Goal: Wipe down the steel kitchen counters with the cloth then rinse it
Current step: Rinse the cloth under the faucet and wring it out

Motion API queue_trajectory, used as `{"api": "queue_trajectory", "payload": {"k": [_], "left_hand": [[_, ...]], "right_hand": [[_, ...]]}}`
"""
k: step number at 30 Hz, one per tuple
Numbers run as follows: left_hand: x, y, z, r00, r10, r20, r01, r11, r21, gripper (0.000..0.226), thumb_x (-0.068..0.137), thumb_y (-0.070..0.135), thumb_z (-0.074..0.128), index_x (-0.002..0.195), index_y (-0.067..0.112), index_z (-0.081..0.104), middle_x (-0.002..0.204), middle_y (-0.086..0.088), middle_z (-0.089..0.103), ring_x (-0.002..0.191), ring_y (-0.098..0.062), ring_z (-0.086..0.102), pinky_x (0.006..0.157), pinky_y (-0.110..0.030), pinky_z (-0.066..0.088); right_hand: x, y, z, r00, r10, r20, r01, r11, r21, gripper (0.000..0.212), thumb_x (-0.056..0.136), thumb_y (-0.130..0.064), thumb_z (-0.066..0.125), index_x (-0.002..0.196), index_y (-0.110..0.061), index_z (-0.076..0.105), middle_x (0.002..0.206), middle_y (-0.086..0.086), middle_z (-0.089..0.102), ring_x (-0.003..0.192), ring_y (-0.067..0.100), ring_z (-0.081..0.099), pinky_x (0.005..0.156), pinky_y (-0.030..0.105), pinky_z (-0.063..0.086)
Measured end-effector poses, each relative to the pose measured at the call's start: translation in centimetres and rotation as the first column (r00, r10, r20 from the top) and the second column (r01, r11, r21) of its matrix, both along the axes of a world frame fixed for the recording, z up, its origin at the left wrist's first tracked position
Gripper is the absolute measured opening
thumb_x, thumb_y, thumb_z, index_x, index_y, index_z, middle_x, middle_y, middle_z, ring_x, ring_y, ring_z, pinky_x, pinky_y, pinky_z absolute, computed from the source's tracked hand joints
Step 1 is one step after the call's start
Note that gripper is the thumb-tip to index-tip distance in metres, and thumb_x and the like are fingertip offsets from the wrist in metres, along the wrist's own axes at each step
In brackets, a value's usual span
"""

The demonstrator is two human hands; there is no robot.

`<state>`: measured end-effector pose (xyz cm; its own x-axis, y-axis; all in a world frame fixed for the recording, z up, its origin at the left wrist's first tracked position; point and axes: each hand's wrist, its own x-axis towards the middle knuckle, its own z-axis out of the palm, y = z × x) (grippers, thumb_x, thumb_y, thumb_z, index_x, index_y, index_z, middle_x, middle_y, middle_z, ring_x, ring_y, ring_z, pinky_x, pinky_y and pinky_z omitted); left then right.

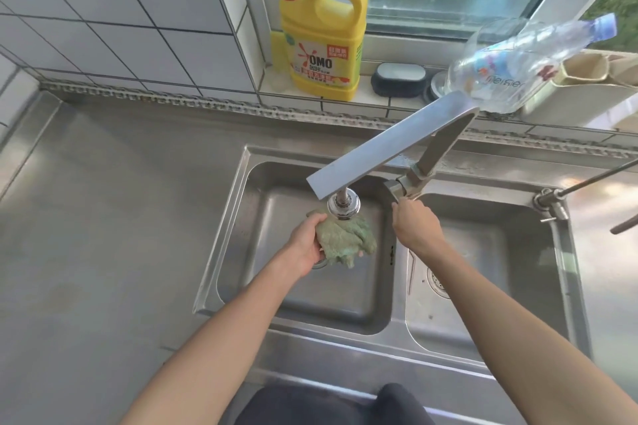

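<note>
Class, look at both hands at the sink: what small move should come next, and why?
Probably the right hand should work the faucet handle it touches to start water. The left hand already grips the green cloth beneath the spout head, over the left basin, and no stream is visible.

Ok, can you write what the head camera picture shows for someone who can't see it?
A person's left hand holds a green cloth under the tap above the left sink, while the right hand reaches the tap handle. A yellow soap jug stands on the windowsill behind.
</note>
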<state>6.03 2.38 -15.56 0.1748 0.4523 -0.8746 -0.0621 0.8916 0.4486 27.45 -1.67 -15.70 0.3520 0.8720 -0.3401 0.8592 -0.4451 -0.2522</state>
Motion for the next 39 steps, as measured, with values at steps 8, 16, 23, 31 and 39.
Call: {"api": "queue_trajectory", "payload": {"k": [8, 16, 23, 31, 39], "left_hand": [[0.3, -0.4, -0.6, 1.000, -0.006, 0.022, 0.006, 1.000, -0.029, 0.024, 0.106, 0.028, 0.049, 0.122, 0.014, 0.060, 0.111, -0.013, 0.071, 0.088, -0.025, 0.068, 0.067, -0.036, 0.051], [1.4, -0.3, -0.7, 0.994, -0.084, 0.066, 0.082, 0.996, 0.023, 0.042, 0.104, 0.037, 0.052, 0.132, 0.010, 0.068, 0.131, -0.017, 0.073, 0.125, -0.036, 0.068, 0.085, -0.040, 0.058], [2.0, -0.8, -1.1, 0.984, -0.175, 0.033, 0.172, 0.981, 0.090, 0.057, 0.101, 0.057, 0.048, 0.125, 0.012, 0.073, 0.123, -0.013, 0.077, 0.113, -0.031, 0.074, 0.096, -0.046, 0.060], [0.3, -1.8, -1.8, 0.944, -0.302, -0.134, 0.325, 0.921, 0.217, 0.048, 0.093, 0.063, 0.049, 0.083, 0.028, 0.079, 0.079, 0.008, 0.075, 0.067, -0.006, 0.068, 0.071, -0.033, 0.056], [-0.2, -2.3, -1.6, 0.945, -0.283, -0.162, 0.321, 0.896, 0.308, 0.029, 0.106, 0.040, 0.051, 0.094, 0.026, 0.073, 0.087, 0.001, 0.070, 0.081, -0.017, 0.063, 0.077, -0.036, 0.046]], "right_hand": [[-0.8, -1.2, 0.3, 0.933, -0.243, -0.264, 0.256, 0.967, 0.014, 0.034, 0.104, -0.039, 0.049, 0.109, -0.006, 0.047, 0.108, 0.025, 0.065, 0.096, 0.047, 0.066, 0.077, 0.044, 0.051], [-2.5, -1.0, -0.9, 0.372, -0.665, -0.647, 0.602, 0.704, -0.378, 0.058, 0.086, -0.067, 0.064, 0.109, -0.013, 0.065, 0.094, 0.008, 0.074, 0.081, 0.028, 0.075, 0.059, 0.039, 0.062], [-3.6, -0.4, -3.6, 0.007, -0.636, -0.772, 0.384, 0.714, -0.585, 0.066, 0.084, -0.070, 0.067, 0.118, -0.013, 0.073, 0.111, 0.012, 0.079, 0.103, 0.031, 0.076, 0.089, 0.048, 0.061], [-4.1, -1.5, -4.4, 0.128, -0.584, -0.802, 0.471, 0.747, -0.469, 0.031, 0.091, -0.024, 0.077, 0.106, 0.002, 0.071, 0.108, 0.020, 0.077, 0.095, 0.034, 0.073, 0.088, 0.046, 0.060], [-3.9, -1.2, -4.3, 0.280, -0.522, -0.806, 0.474, 0.805, -0.357, 0.041, 0.091, -0.040, 0.075, 0.107, -0.003, 0.066, 0.098, 0.013, 0.073, 0.085, 0.026, 0.068, 0.078, 0.040, 0.056]]}}
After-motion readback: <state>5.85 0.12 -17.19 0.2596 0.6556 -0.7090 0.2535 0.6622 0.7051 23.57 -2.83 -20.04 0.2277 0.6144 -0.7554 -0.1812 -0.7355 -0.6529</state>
